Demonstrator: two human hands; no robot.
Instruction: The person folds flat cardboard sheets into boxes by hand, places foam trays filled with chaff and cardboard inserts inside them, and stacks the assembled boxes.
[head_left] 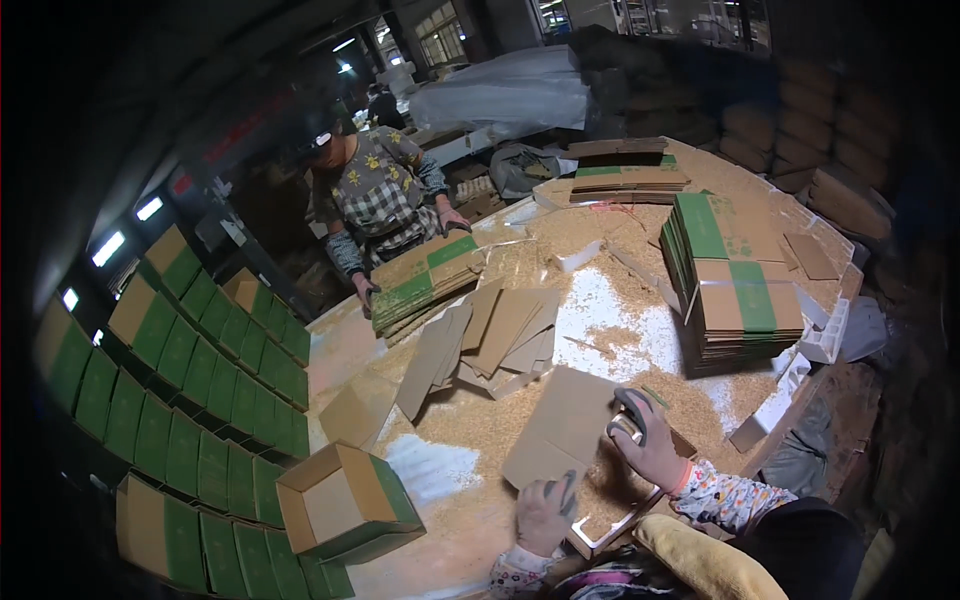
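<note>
My left hand [545,514], in a glove with dark fingertips, is closed at the near edge of a flat brown cardboard sheet [560,425]. My right hand [650,447], gloved the same way, curls its fingers beside the sheet's right edge, over the far part of a shallow open box. What those fingers grip is hard to make out. The shallow box [622,524] has a white inner rim and holds sawdust-like filling [603,508]. The sheet leans over the box's left side. A yellow cloth-like piece [710,560] lies across the near side.
Loose cardboard sheets [510,330] lie mid-table on scattered sawdust [545,260]. A tall bundle of green-and-brown folded cartons [745,310] stands at right. An open carton [350,500] and rows of green boxes [190,410] line the left. Across the table, a person [375,180] handles flat cartons [425,275].
</note>
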